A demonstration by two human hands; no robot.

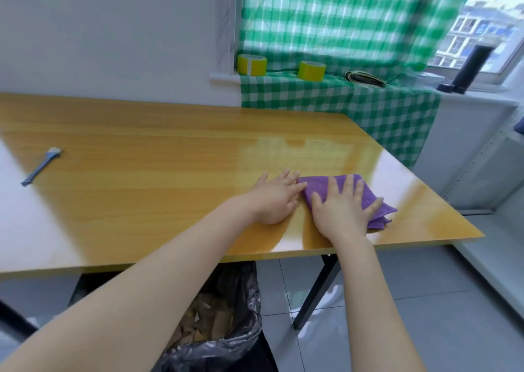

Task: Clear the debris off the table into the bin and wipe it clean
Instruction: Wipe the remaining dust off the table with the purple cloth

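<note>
Wiping stage, seen from beside the tabletop (141, 179). The right hand (344, 210) lies flat on the folded purple cloth (319, 187), its fingers spread wide and straight, pressing rather than gripping. The left hand (276, 198) rests open on the wood with its fingertips touching the cloth's left edge. The cloth sits near the tabletop's right front corner. The bin (243, 286) stands under the front edge, and the debris (204, 318) is already inside its black liner. The sheen around the cloth may be moisture or only window glare. Hazards: a stroke to the right could carry the cloth over the nearby edge, since flat palms give little hold. A long sweep to the left could knock the blue brush (41, 166) to the floor.
</note>
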